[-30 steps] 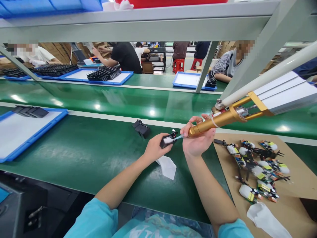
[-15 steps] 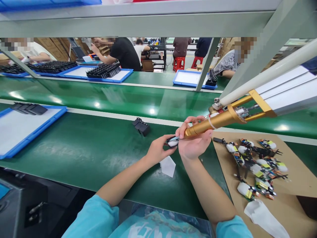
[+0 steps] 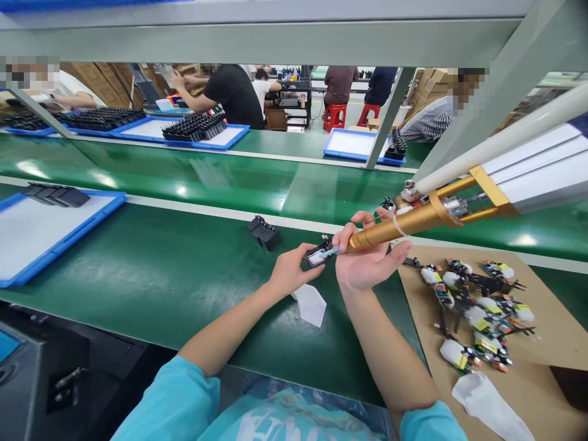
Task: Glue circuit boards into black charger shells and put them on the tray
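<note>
My left hand point(image 3: 288, 272) pinches a small black housing point(image 3: 318, 253) with a white part inside, held just above the green bench. My right hand point(image 3: 367, 257) grips the gold nozzle of a glue dispenser gun point(image 3: 404, 223), fingers curled under it. The gun's blue tip touches the housing. The gun's white tube and grey body run up to the right edge of the view.
A brown cardboard sheet point(image 3: 542, 343) at right carries several small circuit boards point(image 3: 473, 306). Black housings point(image 3: 263, 233) lie on the bench; a white paper scrap point(image 3: 310, 303) lies below my hands. A blue tray point(image 3: 41, 229) sits at left. Other people work across the green belt.
My hands stayed together, shifting slightly up and left and then back. The right fingers have loosened a little under the nozzle. The tip remains at the housing.
</note>
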Available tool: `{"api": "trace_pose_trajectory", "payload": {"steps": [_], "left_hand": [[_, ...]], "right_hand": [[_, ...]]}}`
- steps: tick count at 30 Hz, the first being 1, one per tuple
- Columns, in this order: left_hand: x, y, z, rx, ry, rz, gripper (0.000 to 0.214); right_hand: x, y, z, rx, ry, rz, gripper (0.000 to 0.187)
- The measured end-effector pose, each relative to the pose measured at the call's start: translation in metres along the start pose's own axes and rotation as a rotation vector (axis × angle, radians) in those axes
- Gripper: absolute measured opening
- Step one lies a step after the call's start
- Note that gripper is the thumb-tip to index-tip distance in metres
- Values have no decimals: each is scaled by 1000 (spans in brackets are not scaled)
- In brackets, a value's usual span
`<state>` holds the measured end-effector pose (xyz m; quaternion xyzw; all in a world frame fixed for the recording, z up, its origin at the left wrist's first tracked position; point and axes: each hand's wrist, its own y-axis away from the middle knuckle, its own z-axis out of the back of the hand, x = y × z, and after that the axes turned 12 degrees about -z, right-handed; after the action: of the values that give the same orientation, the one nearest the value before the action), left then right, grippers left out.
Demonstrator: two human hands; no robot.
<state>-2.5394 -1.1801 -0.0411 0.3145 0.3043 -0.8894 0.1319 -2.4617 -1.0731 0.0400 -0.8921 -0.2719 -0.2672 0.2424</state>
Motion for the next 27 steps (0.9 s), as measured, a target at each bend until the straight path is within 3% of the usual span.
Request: {"api": "trace_pose_trajectory", "payload": {"steps": [4,7,10,14,19,24,27], "left_hand": [[23,-7,13,151,-109,74,34],[41,-9,24,287,-21,172,32],[54,-9,29,368,78,248,44],[66,-15,20,305,217,283,58],[64,-24,-2,245,468,108,46],[57,-19,-11,94,298,-17,29],[56,-16,-9,89,179,-67,28]], "right_hand": [[3,-10,5,-64,-22,-22,50],[5,-16,11,-114,-28,-24,48],[6,-21,15,-140,-24,-13,44],[5,-23,19,-114,-9,-3,43],[5,-21,17,-107,24,10,42],[6,-21,16,-111,40,-5,43],[5,-22,17,-110,38,-13,43]]}}
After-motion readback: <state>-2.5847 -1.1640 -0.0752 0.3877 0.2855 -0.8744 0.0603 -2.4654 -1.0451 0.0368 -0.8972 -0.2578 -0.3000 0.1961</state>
